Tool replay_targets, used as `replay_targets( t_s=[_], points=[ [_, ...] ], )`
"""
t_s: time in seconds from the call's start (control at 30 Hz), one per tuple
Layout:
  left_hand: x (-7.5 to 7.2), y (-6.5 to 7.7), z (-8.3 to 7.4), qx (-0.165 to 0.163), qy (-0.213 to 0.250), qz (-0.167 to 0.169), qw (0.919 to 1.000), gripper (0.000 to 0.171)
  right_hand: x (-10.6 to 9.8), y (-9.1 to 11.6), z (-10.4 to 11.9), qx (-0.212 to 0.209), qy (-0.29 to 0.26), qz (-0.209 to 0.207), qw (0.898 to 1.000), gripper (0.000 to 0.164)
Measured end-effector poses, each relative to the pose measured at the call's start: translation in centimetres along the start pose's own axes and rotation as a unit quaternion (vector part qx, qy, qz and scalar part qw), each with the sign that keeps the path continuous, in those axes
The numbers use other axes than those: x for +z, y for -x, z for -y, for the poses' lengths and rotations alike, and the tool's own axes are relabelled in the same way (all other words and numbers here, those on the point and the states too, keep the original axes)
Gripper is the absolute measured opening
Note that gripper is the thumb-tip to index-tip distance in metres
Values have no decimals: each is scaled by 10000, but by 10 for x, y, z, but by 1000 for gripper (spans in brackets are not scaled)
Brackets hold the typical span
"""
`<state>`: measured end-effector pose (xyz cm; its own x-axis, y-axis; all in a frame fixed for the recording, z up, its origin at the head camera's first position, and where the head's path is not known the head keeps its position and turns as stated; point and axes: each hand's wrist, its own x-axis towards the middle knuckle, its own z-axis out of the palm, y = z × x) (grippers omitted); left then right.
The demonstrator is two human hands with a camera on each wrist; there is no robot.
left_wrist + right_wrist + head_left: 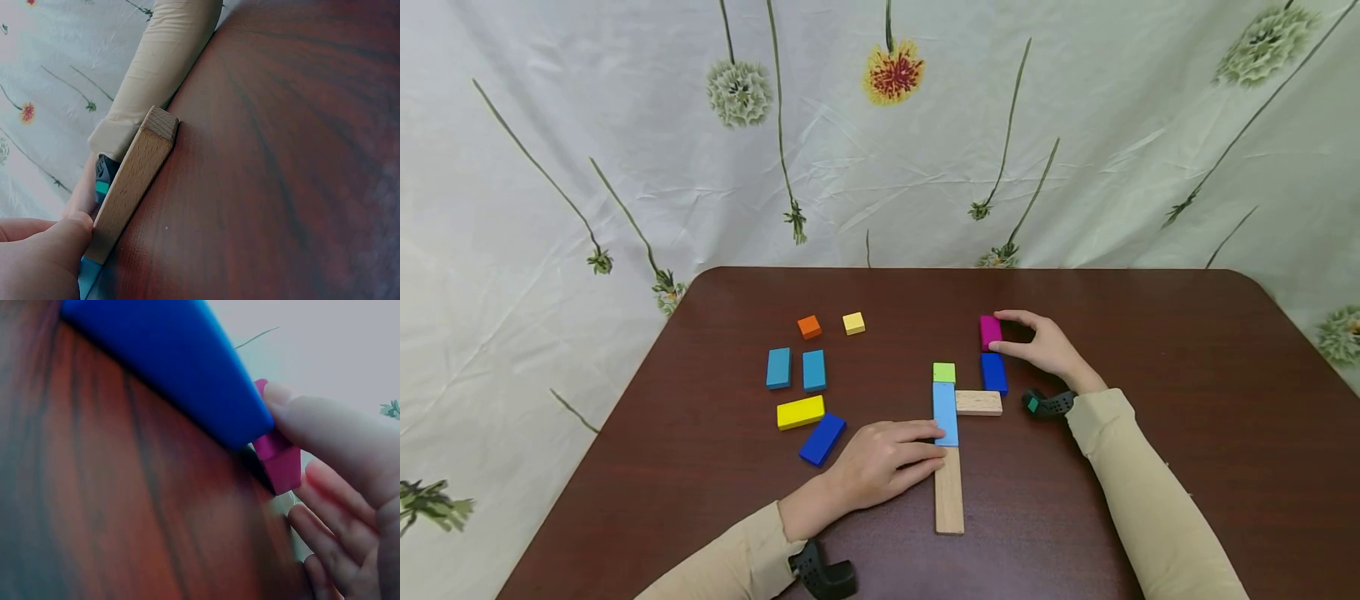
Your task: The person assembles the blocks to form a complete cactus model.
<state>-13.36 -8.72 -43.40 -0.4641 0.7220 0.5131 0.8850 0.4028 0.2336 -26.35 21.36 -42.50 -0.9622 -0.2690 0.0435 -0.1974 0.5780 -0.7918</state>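
Note:
My left hand [887, 458] lies along the left side of a row of blocks, its extended fingertips touching the light blue block [945, 408] and the long plain wooden block [949, 496]. In the left wrist view a fingertip meets the side of that wooden block [134, 184]. At the row's far end sits a green block [943, 372], and a shorter wooden block [979, 402] branches right. Thumb and index finger of my right hand [1045, 346] pinch a magenta block [990, 332], just beyond a dark blue block [993, 372]. The right wrist view shows the magenta block [281, 469] partly behind the blue one.
Loose blocks lie to the left: orange [809, 327], pale yellow [853, 323], two teal ones [778, 368], a yellow block [801, 412] and another dark blue block [823, 439]. A flowered white cloth [865, 167] hangs behind the brown table [1150, 333].

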Motion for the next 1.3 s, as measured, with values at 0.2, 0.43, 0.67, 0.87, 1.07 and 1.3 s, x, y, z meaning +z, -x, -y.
replay_targets(
  t_s=[0.2,0.43,0.67,0.87,1.07,1.3],
  points=[
    [0,0,0,-4,12,-4,10000,20,1,1,1,-75,6,15,10000,65],
    [0,0,0,23,1,-32,10000,20,2,0,1,-129,135,-66,9998,57],
    [0,0,0,28,-1,-43,10000,20,3,1,1,-230,224,-131,9994,54],
    [0,0,0,12,-19,-30,10000,20,4,1,1,-260,181,-108,9994,54],
    [1,1,0,-10,-28,-7,10000,20,4,2,2,-277,188,-82,9994,54],
    [1,1,1,-17,-12,7,10000,20,4,3,2,-292,186,-79,9994,54]
  ],
)
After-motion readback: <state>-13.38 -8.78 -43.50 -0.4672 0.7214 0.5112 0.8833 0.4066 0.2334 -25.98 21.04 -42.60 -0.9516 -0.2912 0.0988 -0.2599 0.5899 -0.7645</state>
